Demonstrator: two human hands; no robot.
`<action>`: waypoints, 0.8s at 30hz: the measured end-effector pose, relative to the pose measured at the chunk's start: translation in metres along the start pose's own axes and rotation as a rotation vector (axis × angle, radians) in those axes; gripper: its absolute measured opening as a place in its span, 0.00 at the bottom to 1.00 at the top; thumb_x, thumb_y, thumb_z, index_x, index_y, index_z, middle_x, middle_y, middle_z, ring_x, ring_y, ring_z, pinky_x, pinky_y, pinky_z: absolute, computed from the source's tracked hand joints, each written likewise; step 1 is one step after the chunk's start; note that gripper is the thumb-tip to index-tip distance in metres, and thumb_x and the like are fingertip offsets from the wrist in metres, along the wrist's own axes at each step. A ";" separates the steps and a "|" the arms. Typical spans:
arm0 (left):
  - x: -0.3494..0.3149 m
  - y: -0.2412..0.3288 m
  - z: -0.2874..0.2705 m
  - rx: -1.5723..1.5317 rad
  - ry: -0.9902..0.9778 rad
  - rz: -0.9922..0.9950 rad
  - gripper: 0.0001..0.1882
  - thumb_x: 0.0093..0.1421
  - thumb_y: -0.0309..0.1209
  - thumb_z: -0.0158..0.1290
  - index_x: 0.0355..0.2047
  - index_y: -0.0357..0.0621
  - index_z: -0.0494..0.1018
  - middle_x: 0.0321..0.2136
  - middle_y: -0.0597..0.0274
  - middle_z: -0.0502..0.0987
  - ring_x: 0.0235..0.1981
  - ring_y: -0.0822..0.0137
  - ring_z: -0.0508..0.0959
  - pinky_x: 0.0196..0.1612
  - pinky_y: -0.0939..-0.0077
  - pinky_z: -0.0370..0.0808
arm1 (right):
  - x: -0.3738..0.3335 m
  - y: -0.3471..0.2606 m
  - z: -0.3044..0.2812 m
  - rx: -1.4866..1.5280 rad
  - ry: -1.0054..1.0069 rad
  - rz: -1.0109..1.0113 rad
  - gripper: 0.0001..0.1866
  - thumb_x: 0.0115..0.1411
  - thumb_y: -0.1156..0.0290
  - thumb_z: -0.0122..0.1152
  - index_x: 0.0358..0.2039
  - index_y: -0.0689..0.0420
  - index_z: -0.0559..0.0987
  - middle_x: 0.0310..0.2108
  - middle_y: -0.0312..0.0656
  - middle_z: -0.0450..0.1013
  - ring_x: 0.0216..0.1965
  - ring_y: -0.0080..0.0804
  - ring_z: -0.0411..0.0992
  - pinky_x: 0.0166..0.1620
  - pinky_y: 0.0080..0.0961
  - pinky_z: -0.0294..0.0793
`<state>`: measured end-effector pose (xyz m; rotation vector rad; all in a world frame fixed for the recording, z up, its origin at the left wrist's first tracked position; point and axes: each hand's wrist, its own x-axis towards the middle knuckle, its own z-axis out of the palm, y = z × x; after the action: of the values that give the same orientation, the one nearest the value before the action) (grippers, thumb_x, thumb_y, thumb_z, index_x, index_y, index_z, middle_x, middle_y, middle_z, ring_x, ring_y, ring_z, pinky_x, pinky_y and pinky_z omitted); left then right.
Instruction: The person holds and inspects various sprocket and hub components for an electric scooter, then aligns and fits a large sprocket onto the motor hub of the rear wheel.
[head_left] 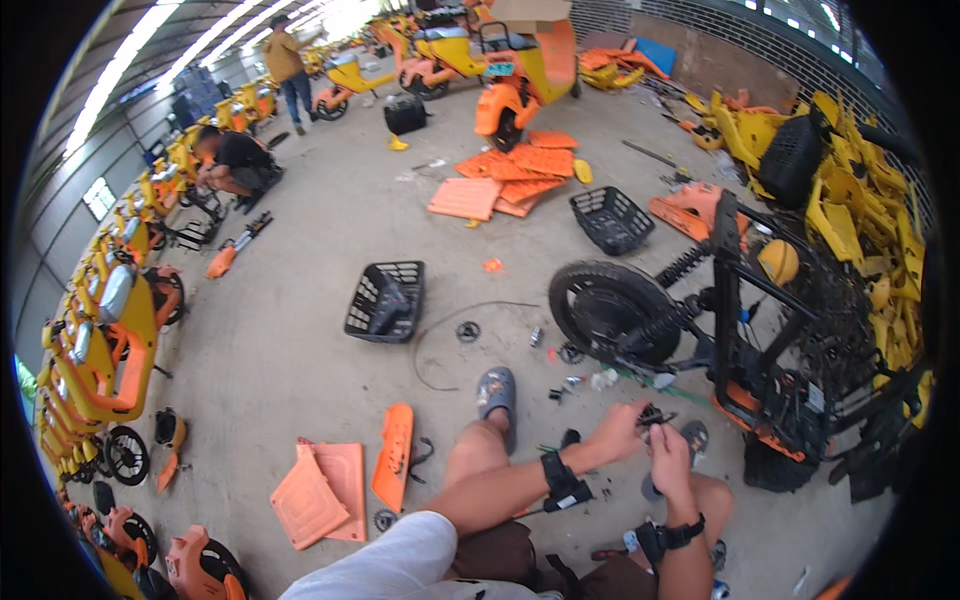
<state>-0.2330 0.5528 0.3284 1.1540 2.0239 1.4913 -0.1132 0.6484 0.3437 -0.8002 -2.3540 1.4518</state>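
Observation:
My left hand (617,432) and my right hand (670,452) meet above my knees, in front of the stripped scooter frame (725,330). Both are closed around a small dark mechanical part (652,414), with a thin end poking out to the right. Its exact kind is too small to make out, and my fingers cover some of it. Each wrist wears a black band. Just beyond my hands, the frame rests on the floor with its black rear wheel (615,312) and a coil spring exposed.
Black plastic baskets (385,300) and orange panels (325,490) lie about the floor. A bent cable (420,350) and small loose parts lie ahead. Yellow body panels (840,210) pile up at right. Scooters (110,340) line the left; one person (240,160) squats there, another stands farther back.

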 end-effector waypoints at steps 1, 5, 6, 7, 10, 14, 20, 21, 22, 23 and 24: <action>-0.001 -0.001 0.000 0.021 0.004 0.001 0.15 0.51 0.23 0.54 0.40 0.35 0.70 0.31 0.36 0.76 0.37 0.37 0.75 0.36 0.54 0.73 | 0.000 0.004 0.001 0.100 -0.014 0.021 0.16 0.69 0.63 0.49 0.27 0.60 0.73 0.18 0.30 0.64 0.19 0.17 0.60 0.22 0.20 0.59; -0.001 0.001 -0.001 0.042 -0.060 -0.012 0.18 0.50 0.24 0.55 0.43 0.35 0.72 0.32 0.38 0.77 0.38 0.39 0.76 0.38 0.57 0.74 | -0.001 0.016 -0.003 0.644 -0.200 0.319 0.16 0.69 0.56 0.48 0.29 0.54 0.72 0.16 0.26 0.60 0.14 0.13 0.54 0.17 0.14 0.50; 0.000 0.001 -0.001 0.063 -0.055 0.016 0.19 0.50 0.25 0.56 0.44 0.36 0.72 0.33 0.38 0.77 0.38 0.40 0.77 0.38 0.58 0.74 | -0.002 0.018 -0.002 0.652 -0.200 0.381 0.16 0.69 0.55 0.48 0.30 0.54 0.72 0.16 0.27 0.60 0.14 0.14 0.54 0.17 0.14 0.50; -0.001 0.002 -0.002 0.073 -0.059 0.035 0.19 0.49 0.26 0.57 0.44 0.36 0.73 0.33 0.40 0.78 0.37 0.42 0.78 0.39 0.60 0.75 | -0.002 0.019 -0.001 0.702 -0.212 0.374 0.16 0.69 0.55 0.48 0.30 0.54 0.72 0.16 0.28 0.60 0.14 0.15 0.55 0.17 0.15 0.50; 0.001 0.000 -0.002 0.108 -0.104 0.006 0.18 0.49 0.26 0.58 0.42 0.36 0.73 0.32 0.41 0.78 0.36 0.45 0.79 0.38 0.60 0.75 | -0.001 0.020 0.007 0.318 -0.080 0.226 0.18 0.68 0.57 0.48 0.30 0.58 0.74 0.15 0.38 0.67 0.15 0.30 0.65 0.19 0.26 0.60; 0.003 -0.005 0.000 0.327 -0.105 0.093 0.16 0.47 0.30 0.59 0.36 0.34 0.74 0.31 0.39 0.78 0.36 0.42 0.78 0.38 0.55 0.74 | -0.010 0.021 0.011 -0.275 0.127 -0.316 0.19 0.67 0.57 0.48 0.30 0.61 0.76 0.21 0.52 0.73 0.25 0.52 0.73 0.29 0.42 0.69; -0.004 0.007 0.005 0.291 -0.115 0.023 0.16 0.46 0.30 0.60 0.34 0.33 0.74 0.30 0.40 0.78 0.36 0.42 0.78 0.38 0.55 0.73 | -0.021 0.020 0.004 -0.234 0.126 -0.155 0.19 0.66 0.57 0.48 0.31 0.60 0.77 0.26 0.51 0.77 0.30 0.51 0.75 0.35 0.44 0.71; -0.006 0.009 0.005 0.222 -0.087 0.084 0.16 0.47 0.29 0.59 0.35 0.33 0.74 0.30 0.40 0.77 0.36 0.42 0.77 0.38 0.56 0.73 | -0.021 0.020 0.005 -0.220 0.127 -0.165 0.19 0.66 0.57 0.48 0.31 0.60 0.77 0.26 0.51 0.77 0.30 0.51 0.75 0.35 0.44 0.71; -0.010 0.011 0.005 0.192 -0.093 0.109 0.17 0.46 0.29 0.59 0.37 0.34 0.74 0.29 0.44 0.78 0.32 0.47 0.78 0.36 0.59 0.74 | -0.022 0.022 0.004 0.078 0.040 -0.022 0.20 0.67 0.56 0.48 0.29 0.60 0.76 0.21 0.44 0.71 0.23 0.40 0.70 0.27 0.36 0.66; -0.012 0.012 0.004 0.200 -0.115 0.091 0.17 0.46 0.29 0.59 0.37 0.34 0.74 0.29 0.44 0.78 0.32 0.47 0.78 0.36 0.59 0.74 | -0.021 0.023 0.004 0.347 -0.010 0.186 0.21 0.67 0.55 0.48 0.27 0.59 0.76 0.15 0.38 0.66 0.15 0.30 0.65 0.19 0.27 0.61; -0.015 0.012 0.004 0.131 -0.161 0.045 0.18 0.46 0.29 0.60 0.39 0.34 0.75 0.29 0.45 0.79 0.30 0.51 0.78 0.36 0.62 0.74 | -0.023 0.025 0.001 0.550 -0.103 0.335 0.21 0.68 0.53 0.48 0.29 0.58 0.75 0.15 0.28 0.59 0.14 0.16 0.54 0.17 0.17 0.52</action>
<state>-0.2165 0.5452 0.3354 1.3340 2.0224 1.2567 -0.0872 0.6431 0.3227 -1.0009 -1.7827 2.1836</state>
